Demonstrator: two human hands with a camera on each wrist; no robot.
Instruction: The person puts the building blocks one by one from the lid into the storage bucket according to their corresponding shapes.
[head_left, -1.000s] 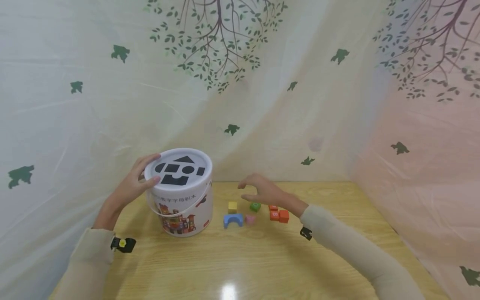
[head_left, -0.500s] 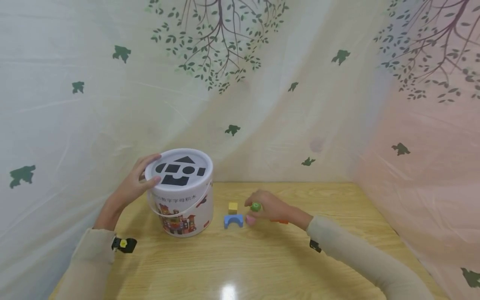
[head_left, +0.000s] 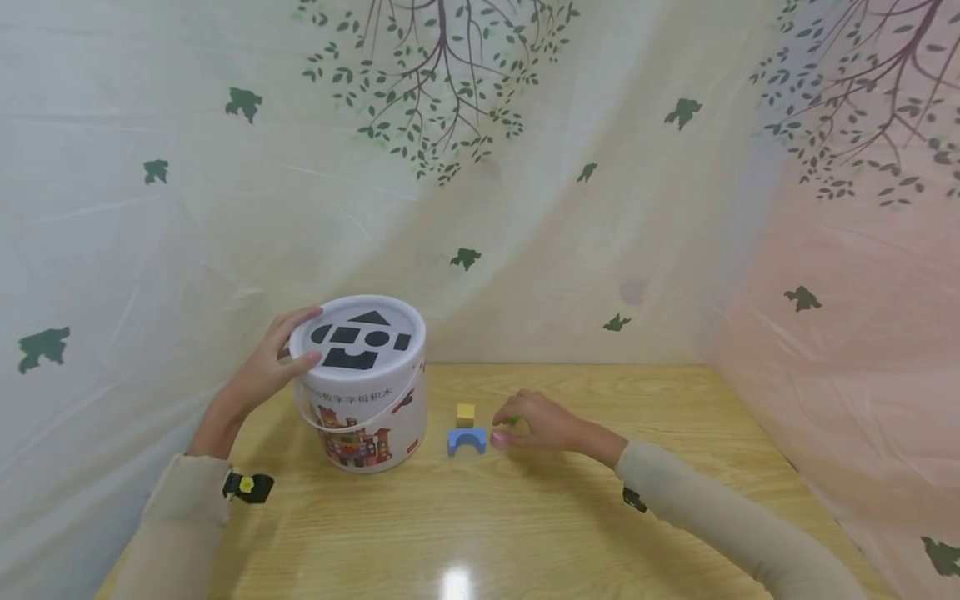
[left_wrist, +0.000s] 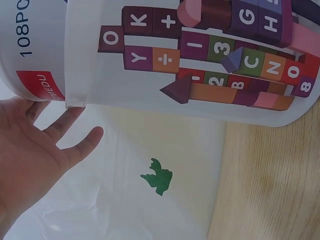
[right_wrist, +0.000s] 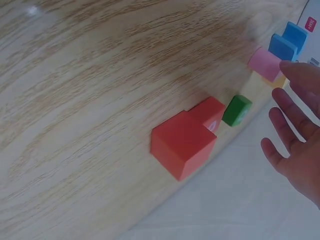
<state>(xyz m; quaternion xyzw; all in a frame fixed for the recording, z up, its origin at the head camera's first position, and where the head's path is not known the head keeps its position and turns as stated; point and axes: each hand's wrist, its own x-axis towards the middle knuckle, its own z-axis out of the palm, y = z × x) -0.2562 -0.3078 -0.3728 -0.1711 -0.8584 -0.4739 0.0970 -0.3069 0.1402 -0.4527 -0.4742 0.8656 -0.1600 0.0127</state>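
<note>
Since the prev frame, R hand [head_left: 540, 419] has dropped a bit, thumb tip now right at the pink block [right_wrist: 265, 63]. Its other fingers look half-bent and slightly spread; from my feed I can't tell if thumb + index actually pinch the block or just meet its edge. Key relation: pink block lies on the tub side of R hand, at the fingertips, R hand much nearer than L hand; long axis I can't settle. Next out, blue arch [head_left: 467, 440] + yellow cube [head_left: 466, 415], both near tub's R side. Green block [right_wrist: 237, 111] + red blocks [right_wrist: 184, 142] sit farther R of tub [head_left: 408, 429]. L hand [head_left: 258, 375] rests on tub's L rim, fingers spread.
</note>
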